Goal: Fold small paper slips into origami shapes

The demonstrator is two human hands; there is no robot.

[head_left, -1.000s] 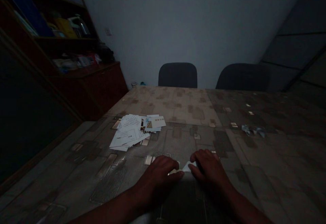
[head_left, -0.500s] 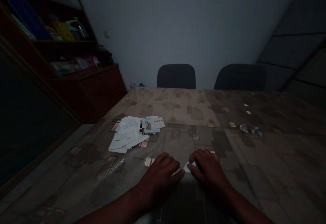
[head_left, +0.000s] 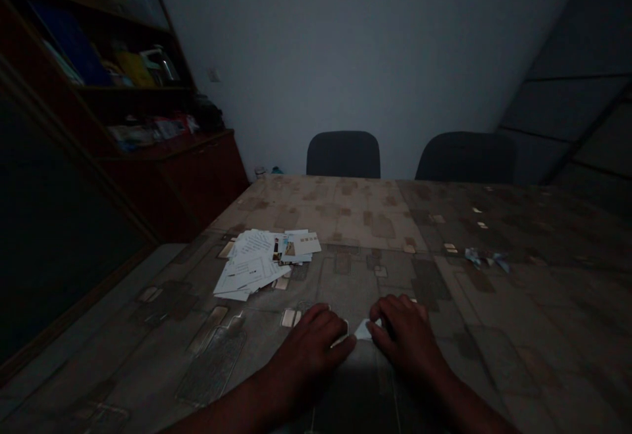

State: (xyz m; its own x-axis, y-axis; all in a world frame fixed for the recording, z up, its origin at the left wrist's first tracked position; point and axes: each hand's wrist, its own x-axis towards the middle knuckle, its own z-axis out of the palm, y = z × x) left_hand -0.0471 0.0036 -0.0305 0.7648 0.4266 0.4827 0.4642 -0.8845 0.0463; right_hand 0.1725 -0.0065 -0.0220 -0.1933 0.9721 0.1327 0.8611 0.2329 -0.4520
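A small folded piece of white paper (head_left: pixel 364 330) lies between my two hands at the near edge of the table. My right hand (head_left: pixel 402 332) is closed on its right side, thumb in front and curled fingers behind, hiding part of it. At the paper's left corner is the thumb tip of my left hand (head_left: pixel 316 342). The fingers of that hand are bent over the tabletop, and how much paper they cover is hidden. Dim light makes the folds hard to make out.
A loose pile of printed papers and cards (head_left: pixel 254 266) lies on the patterned tablecloth (head_left: pixel 345 213) to the left. Crumpled scraps (head_left: pixel 486 259) sit to the right. Two dark chairs (head_left: pixel 343 154) stand beyond the table. A wooden shelf cabinet (head_left: pixel 197 170) is at the left wall.
The view has tilted slightly, so everything appears a little lower. My left thumb has shifted slightly left from the paper, and more of the paper shows. Both hands stay beside it.
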